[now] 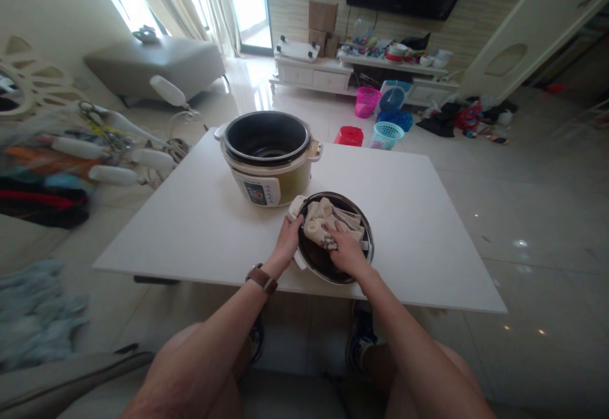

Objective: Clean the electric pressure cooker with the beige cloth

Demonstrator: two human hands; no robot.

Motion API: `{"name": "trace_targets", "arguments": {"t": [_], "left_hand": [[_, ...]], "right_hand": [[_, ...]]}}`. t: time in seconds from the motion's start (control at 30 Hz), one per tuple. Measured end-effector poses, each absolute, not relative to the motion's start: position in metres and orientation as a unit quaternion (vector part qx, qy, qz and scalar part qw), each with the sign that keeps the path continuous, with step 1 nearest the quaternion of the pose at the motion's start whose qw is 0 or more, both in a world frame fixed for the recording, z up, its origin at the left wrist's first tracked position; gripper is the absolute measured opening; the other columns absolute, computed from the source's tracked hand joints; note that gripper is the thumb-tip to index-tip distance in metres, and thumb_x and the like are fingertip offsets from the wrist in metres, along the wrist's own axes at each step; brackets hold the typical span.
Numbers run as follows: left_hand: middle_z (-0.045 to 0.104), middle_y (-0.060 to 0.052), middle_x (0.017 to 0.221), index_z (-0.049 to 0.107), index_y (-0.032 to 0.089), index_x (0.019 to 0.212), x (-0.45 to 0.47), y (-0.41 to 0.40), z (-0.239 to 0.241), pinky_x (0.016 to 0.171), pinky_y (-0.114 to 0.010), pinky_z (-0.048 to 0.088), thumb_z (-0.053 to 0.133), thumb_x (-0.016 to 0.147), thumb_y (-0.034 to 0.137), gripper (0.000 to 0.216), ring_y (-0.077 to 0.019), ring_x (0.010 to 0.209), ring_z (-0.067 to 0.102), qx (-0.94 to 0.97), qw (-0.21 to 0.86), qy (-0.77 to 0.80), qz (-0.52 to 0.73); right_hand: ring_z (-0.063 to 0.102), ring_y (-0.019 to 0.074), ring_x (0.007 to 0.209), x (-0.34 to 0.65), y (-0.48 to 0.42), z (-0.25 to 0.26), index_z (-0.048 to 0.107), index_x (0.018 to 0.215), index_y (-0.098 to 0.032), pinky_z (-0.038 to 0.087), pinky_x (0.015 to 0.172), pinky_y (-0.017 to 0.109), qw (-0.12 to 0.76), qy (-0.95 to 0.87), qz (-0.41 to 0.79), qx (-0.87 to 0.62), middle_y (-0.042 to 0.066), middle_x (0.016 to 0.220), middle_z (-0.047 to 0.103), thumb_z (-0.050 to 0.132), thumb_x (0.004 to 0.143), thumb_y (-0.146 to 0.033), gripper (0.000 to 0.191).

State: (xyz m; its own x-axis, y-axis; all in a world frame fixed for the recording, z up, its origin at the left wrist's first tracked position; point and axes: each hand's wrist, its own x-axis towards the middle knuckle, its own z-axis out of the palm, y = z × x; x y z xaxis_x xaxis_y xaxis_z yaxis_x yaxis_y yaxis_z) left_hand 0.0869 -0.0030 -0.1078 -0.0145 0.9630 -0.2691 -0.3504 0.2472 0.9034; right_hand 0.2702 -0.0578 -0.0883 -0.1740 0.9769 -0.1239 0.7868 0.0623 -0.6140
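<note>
A round cooker lid lies upside down on the white table, its dark inside facing up. My left hand grips the lid's left rim, fingers curled over the edge. My right hand presses a crumpled beige cloth against the inside of the lid, fingers closed on the cloth. Just behind the lid stands an open cream-coloured pressure cooker with a dark inner pot and a control panel on its front.
A low rack with clothes and several white handles stands left of the table. On the floor beyond lie a red tub, a teal basket and a pink basket. A TV cabinet lines the far wall.
</note>
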Motion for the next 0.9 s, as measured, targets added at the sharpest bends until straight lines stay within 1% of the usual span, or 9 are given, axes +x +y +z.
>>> {"name": "trace_targets", "arguments": {"t": [0.1, 0.2, 0.3, 0.37, 0.47, 0.53, 0.63, 0.77, 0.9], "left_hand": [[0.075, -0.011, 0.136, 0.069, 0.019, 0.125, 0.086, -0.001, -0.113, 0.120, -0.045, 0.045, 0.070, 0.092, 0.038, 0.038, -0.0307, 0.132, 0.065, 0.324, 0.617, 0.509, 0.505], [0.074, -0.012, 0.138, 0.068, 0.018, 0.126, 0.085, 0.001, -0.117, 0.120, -0.046, 0.045, 0.067, 0.094, 0.040, 0.039, -0.0310, 0.133, 0.065, 0.317, 0.617, 0.521, 0.497], [0.073, -0.012, 0.140, 0.068, 0.019, 0.129, 0.084, 0.000, -0.118, 0.119, -0.045, 0.045, 0.069, 0.093, 0.043, 0.043, -0.0315, 0.135, 0.064, 0.334, 0.616, 0.500, 0.509], [0.073, -0.012, 0.139, 0.068, 0.019, 0.130, 0.085, 0.000, -0.117, 0.118, -0.045, 0.045, 0.070, 0.093, 0.044, 0.045, -0.0318, 0.135, 0.064, 0.344, 0.610, 0.504, 0.505], [0.073, -0.013, 0.139, 0.067, 0.017, 0.131, 0.089, 0.002, -0.115, 0.118, -0.044, 0.045, 0.069, 0.094, 0.042, 0.045, -0.0312, 0.134, 0.064, 0.350, 0.604, 0.521, 0.492], [0.073, -0.014, 0.140, 0.066, 0.016, 0.132, 0.094, 0.003, -0.113, 0.119, -0.044, 0.044, 0.068, 0.095, 0.041, 0.045, -0.0308, 0.134, 0.064, 0.351, 0.607, 0.520, 0.487], [0.071, -0.014, 0.143, 0.065, 0.016, 0.135, 0.103, 0.004, -0.110, 0.119, -0.044, 0.044, 0.067, 0.096, 0.040, 0.046, -0.0309, 0.136, 0.063, 0.355, 0.620, 0.502, 0.487], [0.070, -0.013, 0.147, 0.064, 0.019, 0.135, 0.112, -0.001, -0.107, 0.121, -0.044, 0.043, 0.069, 0.095, 0.042, 0.047, -0.0304, 0.138, 0.062, 0.363, 0.626, 0.480, 0.496], [0.071, -0.013, 0.145, 0.066, 0.020, 0.135, 0.111, -0.004, -0.113, 0.121, -0.043, 0.044, 0.071, 0.095, 0.048, 0.049, -0.0301, 0.139, 0.062, 0.349, 0.626, 0.485, 0.501]], "right_hand": [[0.055, 0.0346, 0.150, 0.280, -0.063, -0.081, 0.077, 0.134, -0.026, 0.039, 0.129, 0.057, 0.207, -0.712, 0.364, -0.563, 0.007, 0.149, 0.070, 0.060, 0.077, -0.007, 0.062], [0.076, 0.0334, 0.118, 0.294, -0.065, -0.076, 0.083, 0.111, -0.020, 0.056, 0.111, 0.053, 0.334, -0.611, 0.415, -0.585, 0.010, 0.118, 0.083, 0.068, 0.083, -0.028, 0.033], [0.080, 0.0329, 0.099, 0.306, -0.063, -0.073, 0.082, 0.100, -0.017, 0.064, 0.094, 0.049, 0.476, -0.443, 0.388, -0.653, 0.010, 0.099, 0.084, 0.077, 0.075, -0.045, 0.037], [0.079, 0.0323, 0.096, 0.310, -0.061, -0.070, 0.080, 0.094, -0.016, 0.064, 0.090, 0.046, 0.563, -0.368, 0.327, -0.664, 0.011, 0.095, 0.083, 0.079, 0.073, -0.048, 0.039], [0.079, 0.0313, 0.100, 0.312, -0.060, -0.065, 0.078, 0.093, -0.015, 0.063, 0.090, 0.044, 0.645, -0.335, 0.202, -0.657, 0.013, 0.094, 0.082, 0.076, 0.080, -0.051, 0.038], [0.078, 0.0315, 0.099, 0.311, -0.061, -0.066, 0.078, 0.095, -0.015, 0.063, 0.093, 0.045, 0.624, -0.374, 0.151, -0.669, 0.013, 0.093, 0.082, 0.072, 0.086, -0.049, 0.036], [0.077, 0.0336, 0.109, 0.307, -0.060, -0.076, 0.078, 0.110, -0.016, 0.059, 0.103, 0.049, 0.499, -0.498, 0.152, -0.693, 0.015, 0.106, 0.082, 0.067, 0.089, -0.036, 0.032], [0.058, 0.0347, 0.147, 0.291, -0.060, -0.092, 0.063, 0.151, -0.021, 0.046, 0.123, 0.051, 0.286, -0.631, 0.205, -0.691, 0.014, 0.154, 0.065, 0.058, 0.081, -0.010, 0.071], [0.035, 0.0363, 0.163, 0.278, -0.064, -0.087, 0.058, 0.157, -0.030, 0.036, 0.130, 0.056, 0.144, -0.716, 0.221, -0.646, 0.004, 0.164, 0.056, 0.056, 0.076, -0.001, 0.086]]}}
